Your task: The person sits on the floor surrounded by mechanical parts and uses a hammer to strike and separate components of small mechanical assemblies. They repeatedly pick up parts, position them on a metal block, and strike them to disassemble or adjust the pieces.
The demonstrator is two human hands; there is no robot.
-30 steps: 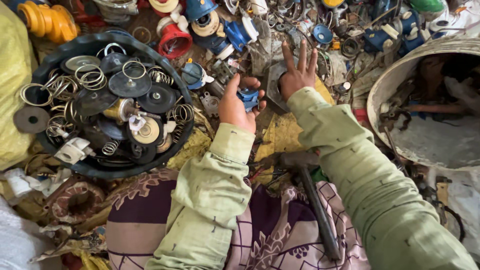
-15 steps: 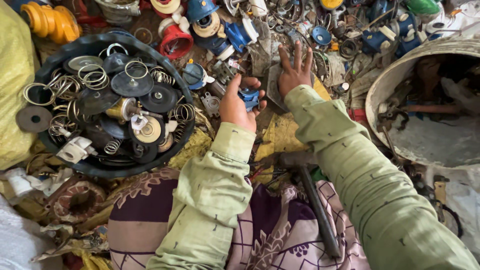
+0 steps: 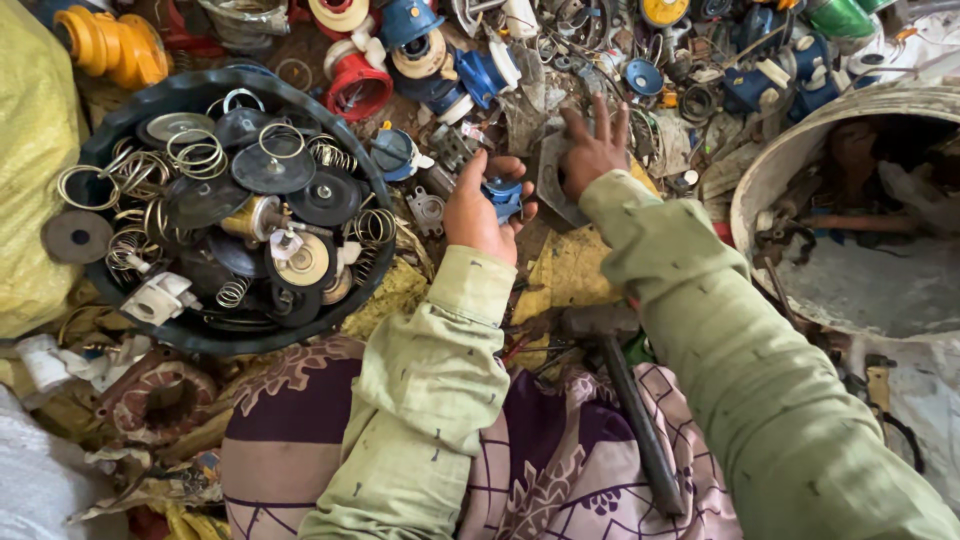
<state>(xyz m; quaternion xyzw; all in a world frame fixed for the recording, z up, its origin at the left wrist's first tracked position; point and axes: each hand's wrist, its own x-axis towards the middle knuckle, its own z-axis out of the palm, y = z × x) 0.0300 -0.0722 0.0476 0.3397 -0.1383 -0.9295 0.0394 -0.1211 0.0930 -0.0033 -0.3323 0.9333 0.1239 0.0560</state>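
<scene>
Two hands busy mid-frame — left hand (image 3: 478,212) curled around a small blue plastic-and-metal valve part (image 3: 503,196), right hand (image 3: 592,152) spread open, fingers pressing flat grey scrap (image 3: 552,180). I'd keep that grip snug and sort the scrap slowly — edges look sharp.

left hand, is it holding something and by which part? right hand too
The left hand grips a small blue part around its body, fingers curled over it. The right hand holds nothing; it rests spread on a flat grey metal piece.

A basin (image 3: 365,170) of springs (image 3: 195,153) lies left of both hands, a tub (image 3: 790,150) right.
</scene>
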